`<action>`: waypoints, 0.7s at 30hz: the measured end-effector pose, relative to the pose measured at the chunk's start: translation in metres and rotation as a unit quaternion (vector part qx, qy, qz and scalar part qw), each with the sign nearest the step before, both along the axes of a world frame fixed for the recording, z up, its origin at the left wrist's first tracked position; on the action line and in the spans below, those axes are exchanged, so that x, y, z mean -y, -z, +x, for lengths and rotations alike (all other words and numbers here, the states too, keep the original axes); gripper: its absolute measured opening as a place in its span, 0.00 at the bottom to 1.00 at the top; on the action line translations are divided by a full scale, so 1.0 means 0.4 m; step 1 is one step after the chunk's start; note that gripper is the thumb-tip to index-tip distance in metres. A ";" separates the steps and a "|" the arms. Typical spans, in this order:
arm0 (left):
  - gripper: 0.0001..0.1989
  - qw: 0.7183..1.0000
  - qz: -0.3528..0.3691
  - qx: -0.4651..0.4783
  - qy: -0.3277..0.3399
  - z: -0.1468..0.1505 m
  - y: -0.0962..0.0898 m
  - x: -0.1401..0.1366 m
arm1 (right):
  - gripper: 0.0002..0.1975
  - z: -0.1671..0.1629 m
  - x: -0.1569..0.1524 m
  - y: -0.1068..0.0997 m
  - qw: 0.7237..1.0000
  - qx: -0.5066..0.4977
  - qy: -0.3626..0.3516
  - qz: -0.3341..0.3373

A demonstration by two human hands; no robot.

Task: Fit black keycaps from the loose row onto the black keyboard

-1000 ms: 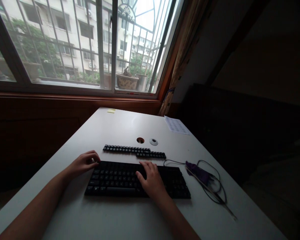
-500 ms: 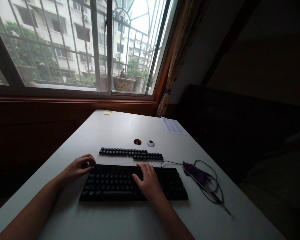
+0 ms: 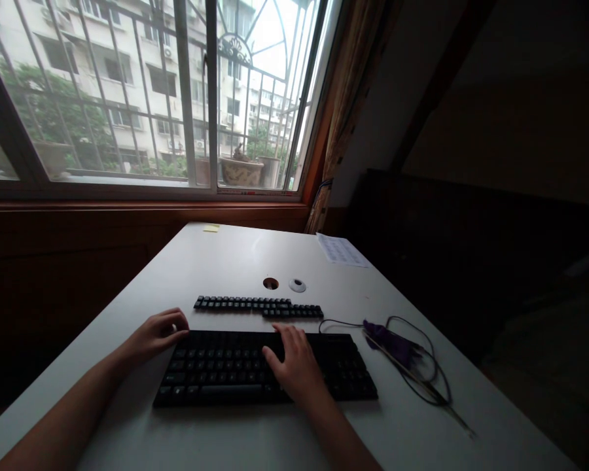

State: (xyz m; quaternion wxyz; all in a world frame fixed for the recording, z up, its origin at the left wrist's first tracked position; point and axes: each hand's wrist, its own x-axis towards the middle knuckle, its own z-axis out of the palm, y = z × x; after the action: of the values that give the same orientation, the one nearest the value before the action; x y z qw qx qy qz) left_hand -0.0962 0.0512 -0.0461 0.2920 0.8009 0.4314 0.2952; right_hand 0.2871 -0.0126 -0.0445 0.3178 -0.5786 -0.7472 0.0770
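Note:
A black keyboard [image 3: 216, 376] lies on the white table in front of me, its dark top strip showing no keycaps I can make out. My left hand [image 3: 160, 333] is at its upper left corner, thumb and curled fingers closed around that corner; the fingertips are partly hidden. Over the right-middle keys rests my right hand [image 3: 297, 363], fingers stretched toward the back edge and thumb apart. It grips nothing I can see. Just behind the keyboard, loose black keycaps [image 3: 235, 303] stand in a long row, with a shorter row [image 3: 294, 312] at its right.
A dark purple cloth [image 3: 392, 343] lies right of the keyboard, with a thin stick [image 3: 412, 376] across it and a looped black cable [image 3: 444, 373] around it. Farther back are a cable hole [image 3: 271, 284], its round cover [image 3: 297, 285], printed paper [image 3: 341, 250] and a yellow note [image 3: 211, 228].
The whole view has shifted slightly, with the table things a little lower. Both hands stay at nearly the same spots on the keyboard; a small bright gap now shows between my left thumb and fingers.

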 end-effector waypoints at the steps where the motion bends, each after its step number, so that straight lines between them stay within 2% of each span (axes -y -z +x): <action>1: 0.16 1.000 0.003 -0.002 0.002 0.002 -0.001 -0.002 | 0.22 0.000 0.000 0.002 1.000 -0.001 -0.002 0.001; 7: 0.14 1.000 0.005 -0.010 0.012 0.000 0.003 -0.009 | 0.22 0.001 -0.006 0.010 1.000 -0.013 -0.006 0.009; 21: 0.16 1.000 0.024 -0.011 0.011 -0.005 0.018 -0.019 | 0.21 0.004 -0.008 0.014 1.000 -0.029 -0.011 0.003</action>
State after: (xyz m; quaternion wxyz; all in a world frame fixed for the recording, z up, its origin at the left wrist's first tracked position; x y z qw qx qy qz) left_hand -0.0982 0.0587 -0.0532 0.2713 0.8156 0.4188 0.2929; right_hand 0.2886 -0.0095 -0.0502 0.3405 -0.5665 -0.7444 0.0951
